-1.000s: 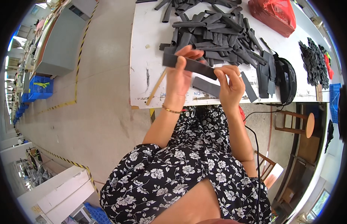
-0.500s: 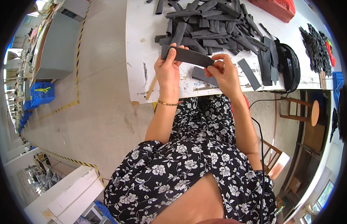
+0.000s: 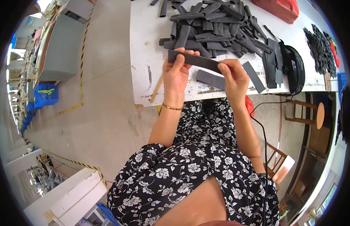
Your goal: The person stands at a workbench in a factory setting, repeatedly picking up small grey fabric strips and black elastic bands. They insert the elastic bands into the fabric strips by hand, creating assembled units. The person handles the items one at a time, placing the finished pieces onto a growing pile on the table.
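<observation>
The left hand and the right hand hold one flat black strip between them, just above the near edge of the white worktable. The strip's long axis runs left to right, sloping slightly down toward the right. The left hand's fingers are closed on its left end; the right hand's fingertips pinch its right end. Both hands are equally near, one at each end. A shorter black strip lies flat on the table directly below the held one, closer to the right hand. The pile of black strips lies beyond, farther from the person.
</observation>
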Demonstrator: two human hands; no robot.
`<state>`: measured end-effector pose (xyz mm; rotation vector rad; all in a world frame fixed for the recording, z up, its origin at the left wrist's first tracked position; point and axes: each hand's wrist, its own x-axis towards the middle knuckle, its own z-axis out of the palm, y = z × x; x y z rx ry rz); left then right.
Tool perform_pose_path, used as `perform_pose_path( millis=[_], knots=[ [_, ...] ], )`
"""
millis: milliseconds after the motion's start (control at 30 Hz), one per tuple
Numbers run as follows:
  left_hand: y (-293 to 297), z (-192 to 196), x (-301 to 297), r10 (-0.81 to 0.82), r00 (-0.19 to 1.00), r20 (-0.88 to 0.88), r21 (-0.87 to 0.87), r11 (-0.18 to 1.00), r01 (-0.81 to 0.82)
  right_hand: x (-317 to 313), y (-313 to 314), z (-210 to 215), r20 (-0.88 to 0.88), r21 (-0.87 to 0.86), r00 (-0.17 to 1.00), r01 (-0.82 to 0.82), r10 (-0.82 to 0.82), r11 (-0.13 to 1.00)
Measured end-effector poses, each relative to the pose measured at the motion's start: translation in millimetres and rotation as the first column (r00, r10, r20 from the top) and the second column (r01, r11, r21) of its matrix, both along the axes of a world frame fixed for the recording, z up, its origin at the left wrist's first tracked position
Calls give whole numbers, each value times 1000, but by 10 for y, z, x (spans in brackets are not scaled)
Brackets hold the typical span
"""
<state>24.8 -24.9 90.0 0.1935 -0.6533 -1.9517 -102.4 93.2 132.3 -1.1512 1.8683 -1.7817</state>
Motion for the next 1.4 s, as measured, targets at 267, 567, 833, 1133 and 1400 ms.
perform_pose_path(
  millis=[267, 567, 833, 1133, 1400],
  knots=[
    [-29, -51, 135, -7, 1000, -18, 21, 1000, 7, 23, 101, 71, -355, -181, 935, -59, -9, 982],
    [-17, -192, 138, -127, 988, -92, 246, 958, 146, 4, 237, -138, 440, -179, 790, -389, 427, 904],
    [56, -428, 40, -89, 991, 95, 151, 986, 74, -223, 363, -329, -79, 41, 990, -115, 118, 992],
    [-14, -447, 27, -101, 990, 102, 120, 989, 88, -216, 492, -196, -47, 161, 982, -175, 184, 971],
    [-731, -392, -81, 562, 384, 732, -527, 825, -203, -1012, 444, -770, 17, 460, 979, 173, -204, 871]
  ],
)
